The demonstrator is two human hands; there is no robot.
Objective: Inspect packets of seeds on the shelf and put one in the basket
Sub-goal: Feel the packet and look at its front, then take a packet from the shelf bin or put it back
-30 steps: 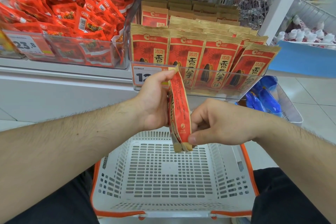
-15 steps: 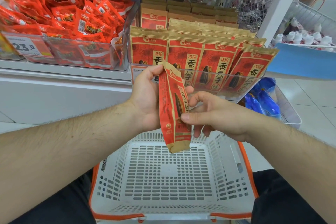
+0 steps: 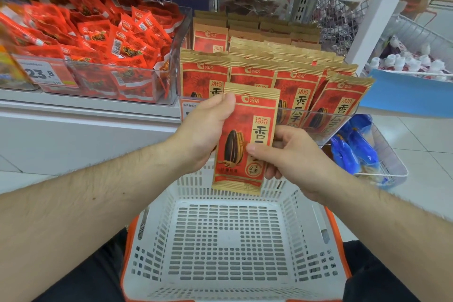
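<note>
Now that the packet [image 3: 245, 140] has turned from edge-on to face me, I can read its front. Left hand [image 3: 204, 130] grips its upper edge, right hand [image 3: 289, 154] pinches its right side, above the basket [image 3: 228, 247]. Inspection looks done; drop comes next.

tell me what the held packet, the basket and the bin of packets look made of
Packet: looks like matte kraft-style paper or film, tan edges, crimped top.
Basket: moulded plastic, white slotted walls, orange rim.
Bin: clear rigid plastic, probably acrylic; the packets show through its front.
</note>
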